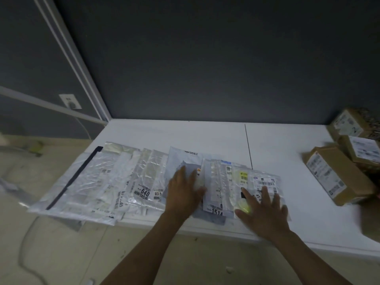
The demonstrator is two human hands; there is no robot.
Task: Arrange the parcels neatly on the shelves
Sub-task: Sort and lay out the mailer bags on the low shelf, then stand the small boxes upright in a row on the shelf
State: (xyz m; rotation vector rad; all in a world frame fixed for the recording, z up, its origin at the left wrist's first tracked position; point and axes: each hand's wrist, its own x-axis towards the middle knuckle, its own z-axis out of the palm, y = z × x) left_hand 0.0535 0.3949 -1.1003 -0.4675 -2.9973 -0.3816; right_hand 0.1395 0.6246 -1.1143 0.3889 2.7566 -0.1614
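Several flat plastic mailer parcels (115, 182) lie overlapping in a row along the front of a white shelf (205, 136). My left hand (184, 192) lies flat, fingers straight, on a grey mailer (178, 161) in the middle of the row. My right hand (265, 210) presses with spread fingers on the rightmost clear mailer (265, 182), which bears a barcode label. A mailer with a yellow label (243, 177) sits between the two hands. The leftmost large mailer (67, 188) with a black strip overhangs the shelf's front and left edges.
Cardboard boxes (337, 173) with white labels are stacked at the shelf's right end. A dark wall (205, 58) backs the shelf, with a white frame post (74, 58) at its left. A wall socket (70, 101) and cable hang at the left above a beige floor.
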